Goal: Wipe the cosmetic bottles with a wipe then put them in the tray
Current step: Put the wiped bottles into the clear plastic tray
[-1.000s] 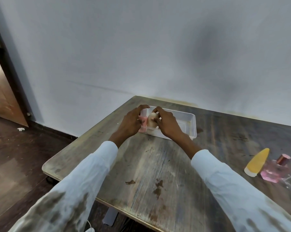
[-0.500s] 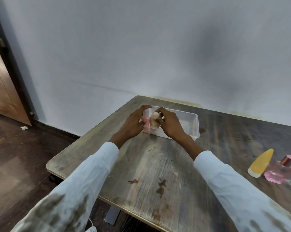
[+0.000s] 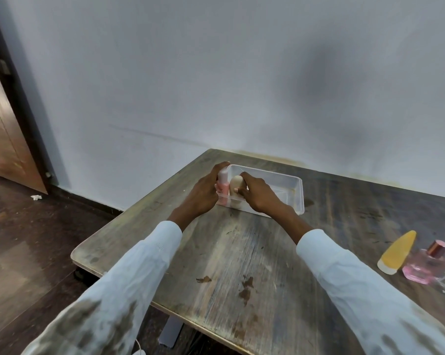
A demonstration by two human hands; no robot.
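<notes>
Against a plain pale wall, the worn wooden desk is carrying a clear tray where the left hand is curling round a pink bottle and the right hand is gripping a beige bottle, both standing upright in the tray's left end. Releasing gently should be keeping them from tipping, while a yellow tube and pink perfume bottle are waiting well apart at the right

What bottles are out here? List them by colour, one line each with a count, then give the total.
Pink: 2, a pink bottle with a white cap in the tray and a pink glass bottle with a copper cap on the table
Beige: 1, a beige bottle in the tray
Yellow: 1, a yellow bottle lying on the table
Total: 4
</notes>
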